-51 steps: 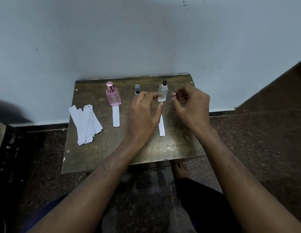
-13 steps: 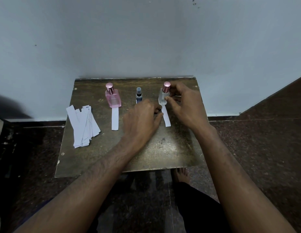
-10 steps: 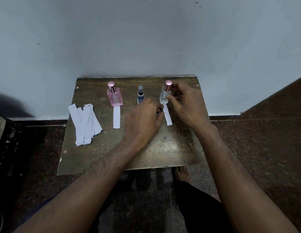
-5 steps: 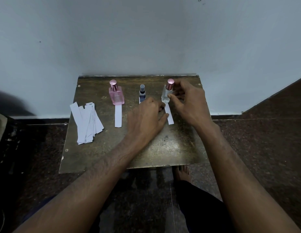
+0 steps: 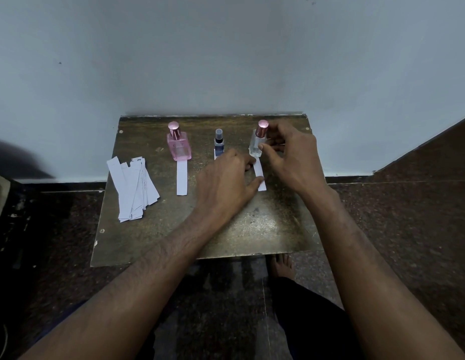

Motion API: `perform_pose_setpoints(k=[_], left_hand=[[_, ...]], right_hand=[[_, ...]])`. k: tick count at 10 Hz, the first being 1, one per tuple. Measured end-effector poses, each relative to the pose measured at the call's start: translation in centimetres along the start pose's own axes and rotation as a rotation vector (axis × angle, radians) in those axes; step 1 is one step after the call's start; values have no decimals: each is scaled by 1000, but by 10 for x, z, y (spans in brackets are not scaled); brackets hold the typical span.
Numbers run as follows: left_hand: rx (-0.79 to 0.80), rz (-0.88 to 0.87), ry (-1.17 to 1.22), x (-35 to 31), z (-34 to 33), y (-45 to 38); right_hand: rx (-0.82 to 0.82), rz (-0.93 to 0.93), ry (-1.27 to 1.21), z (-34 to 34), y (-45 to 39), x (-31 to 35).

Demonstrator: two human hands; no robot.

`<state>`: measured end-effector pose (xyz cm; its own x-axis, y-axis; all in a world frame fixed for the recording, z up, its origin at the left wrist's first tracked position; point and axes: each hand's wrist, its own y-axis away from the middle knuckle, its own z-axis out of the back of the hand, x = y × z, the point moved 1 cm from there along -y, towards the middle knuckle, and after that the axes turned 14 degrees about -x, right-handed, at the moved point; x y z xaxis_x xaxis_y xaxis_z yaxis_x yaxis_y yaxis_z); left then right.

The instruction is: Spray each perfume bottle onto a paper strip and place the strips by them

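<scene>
Three perfume bottles stand along the back of the small table [image 5: 174, 229]: a pink bottle [image 5: 178, 148], a small blue bottle [image 5: 219, 144] and a clear bottle with a pink cap [image 5: 257, 142]. My right hand [image 5: 291, 157] holds the clear bottle, thumb on its body and fingers behind the cap. A paper strip [image 5: 260, 175] lies in front of it. My left hand [image 5: 226, 185] rests on the table, thumb and a fingertip pressing on that strip. Another strip [image 5: 182, 179] lies before the pink bottle. The strip [image 5: 215, 155] by the blue bottle is mostly hidden under my left hand.
A loose stack of spare paper strips [image 5: 132, 188] lies at the table's left side. The table stands against a pale wall [image 5: 226, 61]. Dark floor surrounds it, and a bare foot [image 5: 280, 265] shows below the front edge.
Since five seconds ago the pink cap has gone onto the clear bottle and its strip lies closer to it. Over the last second both hands stay almost where they were.
</scene>
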<state>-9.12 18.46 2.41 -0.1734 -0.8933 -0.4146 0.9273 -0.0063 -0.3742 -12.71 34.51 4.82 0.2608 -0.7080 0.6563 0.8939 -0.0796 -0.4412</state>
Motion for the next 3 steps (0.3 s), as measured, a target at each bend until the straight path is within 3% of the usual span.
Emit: perform_pose_setpoints(k=[3], left_hand=[[34, 31, 95, 0, 4, -4]], right_hand=[[-11, -45, -46, -1, 1, -3]])
